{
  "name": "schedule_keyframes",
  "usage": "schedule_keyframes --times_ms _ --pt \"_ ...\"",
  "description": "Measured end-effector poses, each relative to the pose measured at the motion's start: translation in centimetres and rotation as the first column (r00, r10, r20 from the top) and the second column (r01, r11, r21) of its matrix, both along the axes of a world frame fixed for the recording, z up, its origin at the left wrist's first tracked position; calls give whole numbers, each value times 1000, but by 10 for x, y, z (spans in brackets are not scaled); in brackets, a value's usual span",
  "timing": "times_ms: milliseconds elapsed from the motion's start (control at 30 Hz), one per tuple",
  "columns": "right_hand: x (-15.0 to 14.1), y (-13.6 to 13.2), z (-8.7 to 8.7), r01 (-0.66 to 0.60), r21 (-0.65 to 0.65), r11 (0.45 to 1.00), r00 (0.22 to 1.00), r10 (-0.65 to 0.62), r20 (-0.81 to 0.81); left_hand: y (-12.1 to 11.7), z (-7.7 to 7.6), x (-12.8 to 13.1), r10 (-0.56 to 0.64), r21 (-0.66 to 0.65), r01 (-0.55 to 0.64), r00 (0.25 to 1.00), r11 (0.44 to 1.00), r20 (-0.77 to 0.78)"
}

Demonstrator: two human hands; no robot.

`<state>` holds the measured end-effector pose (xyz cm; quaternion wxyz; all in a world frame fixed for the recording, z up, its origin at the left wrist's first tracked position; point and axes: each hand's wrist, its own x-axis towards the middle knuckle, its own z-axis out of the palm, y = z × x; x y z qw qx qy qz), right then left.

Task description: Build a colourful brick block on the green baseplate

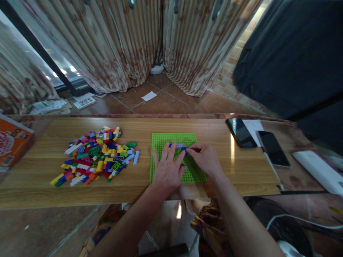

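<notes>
A green studded baseplate [174, 137] lies on the wooden table below both hands. Near its middle is a short row of toy bricks [180, 145] in lilac, blue and a bit of yellow, partly covered by fingers. My left hand [168, 169] rests over the plate with fingers spread, its fingertips touching the row. At the row's right end, my right hand [204, 157] pinches a small blue brick [185, 151] between thumb and forefinger. Whether that brick is pressed onto the plate is hidden by the fingers.
A heap of mixed coloured bricks [93, 157] spreads over the table's [134, 192] left side. On the right lie a black phone [241, 132], a second phone [273, 148] and white paper [253, 126]. An orange box [12, 142] stands at the far left.
</notes>
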<state>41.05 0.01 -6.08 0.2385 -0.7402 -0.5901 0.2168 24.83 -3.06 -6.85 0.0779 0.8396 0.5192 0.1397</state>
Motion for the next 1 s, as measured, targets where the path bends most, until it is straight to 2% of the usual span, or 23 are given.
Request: schedule_keyframes --times_ms 567,833,1000 --pt "-1 1 -3 8 -18 1000 1000 -8 9 0 0 3 3 -28 -3 1000 1000 -6" --pt "-6 3 -1 29 -41 999 998 -26 62 1 0 5 12 -33 -12 1000 999 -19" --pt "-4 2 -3 2 -36 999 999 -1 44 0 -1 7 37 -46 -38 999 998 -21"
